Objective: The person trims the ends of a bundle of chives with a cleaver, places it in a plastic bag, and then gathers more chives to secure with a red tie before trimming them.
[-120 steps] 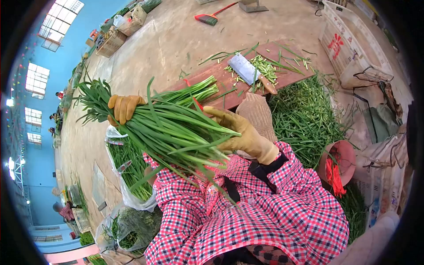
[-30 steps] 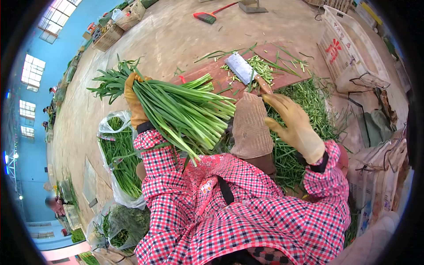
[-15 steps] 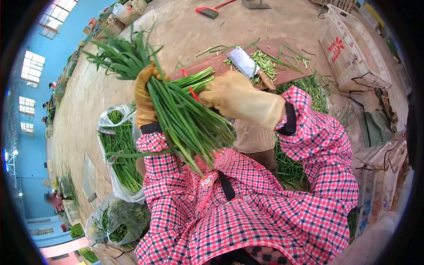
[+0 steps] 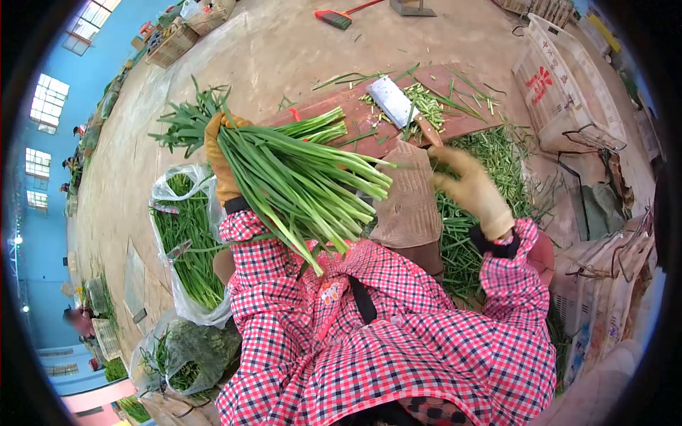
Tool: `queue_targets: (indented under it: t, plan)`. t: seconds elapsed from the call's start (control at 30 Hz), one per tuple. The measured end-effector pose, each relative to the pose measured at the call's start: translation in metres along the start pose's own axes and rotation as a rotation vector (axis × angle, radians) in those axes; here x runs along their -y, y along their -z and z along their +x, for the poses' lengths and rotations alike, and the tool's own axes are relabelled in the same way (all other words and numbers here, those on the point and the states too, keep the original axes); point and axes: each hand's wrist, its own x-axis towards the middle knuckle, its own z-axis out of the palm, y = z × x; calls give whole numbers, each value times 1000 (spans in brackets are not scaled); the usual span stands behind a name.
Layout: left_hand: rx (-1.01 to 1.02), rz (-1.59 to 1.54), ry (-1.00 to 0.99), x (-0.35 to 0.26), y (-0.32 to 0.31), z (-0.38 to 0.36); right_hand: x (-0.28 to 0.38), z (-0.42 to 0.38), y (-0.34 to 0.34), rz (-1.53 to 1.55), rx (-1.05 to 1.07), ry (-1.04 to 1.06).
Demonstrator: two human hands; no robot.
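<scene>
Wrapped round a large bunch of long green stalks (image 4: 305,174), my gloved left hand (image 4: 226,153) holds it up in front of my chest, pale ends pointing right. My gloved right hand (image 4: 469,186) is apart from the bunch, over a heap of loose greens (image 4: 465,248); its fingers are spread, slightly blurred, and nothing shows in them. A cleaver (image 4: 392,101) lies on a reddish board (image 4: 362,138), its wooden handle just above my right fingertips. Cut stalk pieces (image 4: 428,106) lie beside the blade. Another bunch (image 4: 316,128) rests on the board, partly hidden.
Left of me stand a plastic bag of greens (image 4: 188,248) and a second bag (image 4: 202,351). A white crate (image 4: 565,85) is at the upper right. A broom (image 4: 334,19) lies at the top. People are in the far left background.
My right hand has let go near the bunches and moved right and down, its fingers now spread. The held bunch has swung so its pale ends point more to the right.
</scene>
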Motion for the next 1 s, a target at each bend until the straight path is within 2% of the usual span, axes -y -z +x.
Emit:
queue_targets:
  t: [0.03,0.1,0.17,0.2,0.27,0.37,0.4,0.5,0.63,0.67,0.77,0.87,0.97,1.0]
  plan:
    - [5,-8,12,0,-3,1,0,-7,-6,-14,117,-1]
    - [-29,-24,-21,3,-1,1,9,-6,-33,617,323,-5]
    - [-106,-66,-38,9,2,3,32,-1,-57,860,303,-43]
    - [-170,176,-159,13,3,3,40,2,-69,906,270,-77]
    - [-245,123,-176,18,-5,7,50,9,-85,1001,201,-141]
    - [-324,207,-238,23,-14,2,48,18,-90,747,179,-112]
    - [-319,209,-228,22,-13,0,56,16,-84,773,190,-168]
    - [-275,182,-201,19,-7,0,67,10,-77,808,155,-54]
    - [-251,148,-169,19,-1,0,56,8,-78,909,83,-114]
    - [-245,152,-169,20,-4,-2,65,6,-71,865,67,-189]
    - [-244,241,-226,22,-3,-3,69,6,-69,583,2,-87]
    - [-272,277,-257,21,1,-1,44,14,-88,552,-117,184]
    - [-267,228,-179,20,-3,-3,33,17,-77,-89,-158,306]
    - [-250,191,-137,19,-4,-3,34,20,-76,-39,-167,348]
